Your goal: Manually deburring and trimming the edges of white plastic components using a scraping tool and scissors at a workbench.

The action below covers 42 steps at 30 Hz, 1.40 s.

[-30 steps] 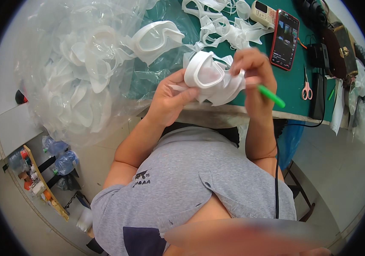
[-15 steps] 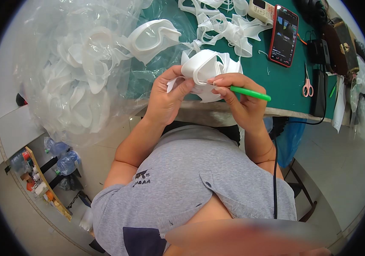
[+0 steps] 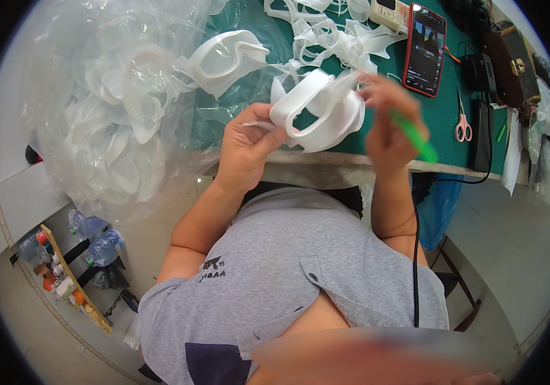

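My left hand (image 3: 244, 151) pinches the left edge of a white, rubbery goggle-shaped piece (image 3: 327, 136) just above the table's near edge. A wide hole shows through its middle, with green tabletop behind. My right hand (image 3: 393, 119) is smeared by motion at the piece's right side. In it is a slim tool with a bright green handle (image 3: 420, 142); its tip is hidden. Between that hand's fingertips and the piece stretches a thin translucent white flap (image 3: 345, 83), and the fingers seem to grip its end.
To the left, a large clear plastic bag (image 3: 104, 122) holds several similar white pieces; one more piece (image 3: 207, 80) lies beside it. White scraps (image 3: 336, 42) are heaped at the back. A red-cased phone (image 3: 424, 51), pink-handled scissors (image 3: 463, 125) and a black cable (image 3: 416, 269) are on the right.
My right hand has moved right and slightly up from the piece's middle, drawing the thin flap outward. The hole in the piece now shows open. My left hand has barely shifted.
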Motion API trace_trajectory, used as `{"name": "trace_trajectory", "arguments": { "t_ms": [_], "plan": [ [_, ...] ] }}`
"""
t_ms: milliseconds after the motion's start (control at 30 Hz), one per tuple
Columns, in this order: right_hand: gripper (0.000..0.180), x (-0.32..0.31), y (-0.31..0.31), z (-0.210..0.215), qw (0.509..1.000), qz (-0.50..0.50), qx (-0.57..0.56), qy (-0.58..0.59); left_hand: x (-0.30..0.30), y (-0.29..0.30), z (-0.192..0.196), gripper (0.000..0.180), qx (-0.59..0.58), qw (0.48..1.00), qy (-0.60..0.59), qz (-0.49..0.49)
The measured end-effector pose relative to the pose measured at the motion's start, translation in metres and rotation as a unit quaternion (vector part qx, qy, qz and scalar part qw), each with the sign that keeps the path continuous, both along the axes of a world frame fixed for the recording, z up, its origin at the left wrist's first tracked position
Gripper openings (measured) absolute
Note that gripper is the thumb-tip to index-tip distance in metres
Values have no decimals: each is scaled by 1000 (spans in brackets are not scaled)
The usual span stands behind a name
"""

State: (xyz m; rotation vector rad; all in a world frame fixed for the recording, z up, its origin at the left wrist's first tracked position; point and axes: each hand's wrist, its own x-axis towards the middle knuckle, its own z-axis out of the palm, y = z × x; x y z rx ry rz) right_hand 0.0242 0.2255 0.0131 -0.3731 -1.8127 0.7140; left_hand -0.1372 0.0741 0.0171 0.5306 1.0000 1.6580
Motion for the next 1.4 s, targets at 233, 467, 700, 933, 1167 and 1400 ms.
{"name": "trace_trajectory", "arguments": {
  "t_ms": [233, 467, 700, 933, 1167, 1400],
  "plan": [
    [18, 7, 53, 11, 928, -173, -233, 233, -26, -24, -21, 25, 68, 988, 26, -135],
    [19, -15, -9, 29, 859, 303, -376, 170, -12, 16, 9, 63, -109, 961, 117, -226],
    [18, -7, -6, 33, 742, 473, -429, 203, -21, 36, 26, 66, -160, 954, 127, -220],
    [13, 1, -2, 30, 750, 440, -448, 206, -18, 43, 20, 23, -58, 982, 45, -176],
    [18, 8, 4, 26, 955, -45, -292, 26, -11, 37, 20, 25, -13, 999, 16, -37],
    [31, -28, -1, 31, 986, 11, 78, -145, -4, 29, 20, 31, -10, 996, 26, -85]
  ]
}}
